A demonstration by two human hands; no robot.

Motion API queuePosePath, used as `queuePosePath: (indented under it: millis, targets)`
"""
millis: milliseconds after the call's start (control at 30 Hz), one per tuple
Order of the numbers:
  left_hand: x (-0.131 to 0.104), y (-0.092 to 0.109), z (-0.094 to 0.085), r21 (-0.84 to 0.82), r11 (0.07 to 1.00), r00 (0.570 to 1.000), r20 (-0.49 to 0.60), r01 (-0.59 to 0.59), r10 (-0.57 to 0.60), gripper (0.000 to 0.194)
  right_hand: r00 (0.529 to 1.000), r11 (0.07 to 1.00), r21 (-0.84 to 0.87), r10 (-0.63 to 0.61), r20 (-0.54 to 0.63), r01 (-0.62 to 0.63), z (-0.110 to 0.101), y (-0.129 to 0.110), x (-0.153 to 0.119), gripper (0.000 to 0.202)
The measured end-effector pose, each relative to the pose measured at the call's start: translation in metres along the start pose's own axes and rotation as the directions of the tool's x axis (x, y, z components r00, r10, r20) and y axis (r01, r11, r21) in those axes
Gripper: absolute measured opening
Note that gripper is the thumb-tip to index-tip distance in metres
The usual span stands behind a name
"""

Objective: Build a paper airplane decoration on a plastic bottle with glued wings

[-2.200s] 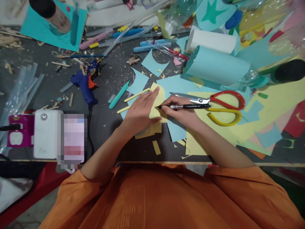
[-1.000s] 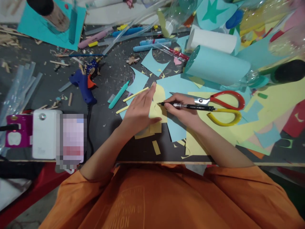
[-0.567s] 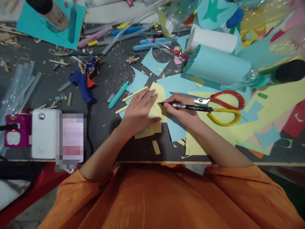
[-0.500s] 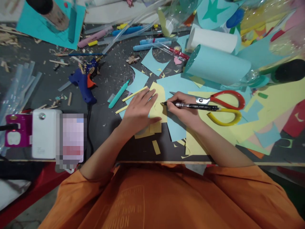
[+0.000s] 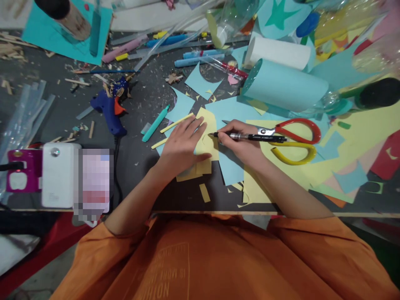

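Note:
My left hand (image 5: 184, 143) lies flat with its fingers stretched out, pressing on a small piece of yellow paper (image 5: 210, 121). A thin curved line shows on that paper near my fingertips. My right hand (image 5: 239, 141) is closed round a black pen (image 5: 250, 137), whose tip points left and meets the paper by the line, or sits just above it. Scissors with one red and one yellow handle (image 5: 298, 131) lie behind and to the right of my right hand, their blades partly hidden by it. Two narrow yellow paper strips (image 5: 176, 123) stick out beyond my left hand.
A blue glue gun (image 5: 109, 106) and a teal marker (image 5: 156, 123) lie to the left. White power bank (image 5: 59, 175) and a blurred phone sit near the front edge. A light-blue paper cylinder (image 5: 287, 85), blue paper offcuts (image 5: 204, 81) and a yellow sheet (image 5: 259, 187) spread rightward.
The pen's rear end has swung slightly toward the far side, and its tip has shifted a little left. My left hand and the paper stay in place.

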State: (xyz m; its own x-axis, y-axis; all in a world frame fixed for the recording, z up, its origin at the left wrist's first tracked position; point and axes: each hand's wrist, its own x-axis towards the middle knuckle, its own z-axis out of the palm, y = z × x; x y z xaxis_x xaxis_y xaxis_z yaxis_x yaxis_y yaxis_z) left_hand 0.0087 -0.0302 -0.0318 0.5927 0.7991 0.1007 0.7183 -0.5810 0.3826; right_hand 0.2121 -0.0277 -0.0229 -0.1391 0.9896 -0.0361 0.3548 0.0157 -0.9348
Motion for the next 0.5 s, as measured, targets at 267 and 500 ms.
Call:
queuePosePath:
  millis: [267, 500]
  targets:
    - [0.0004, 0.002, -0.0046, -0.024, 1.0, 1.0, 0.029, 0.009, -0.008, 0.071, 0.996, 0.997, -0.075, -0.032, -0.089, 0.026, -0.002, -0.0026, 0.0002, 0.02]
    - [0.0015, 0.0018, -0.0037, -0.01, 1.0, 0.999, 0.038, 0.01, -0.01, 0.072, 0.999, 0.997, -0.063, -0.045, -0.006, 0.044, -0.001, -0.0026, 0.001, 0.013]
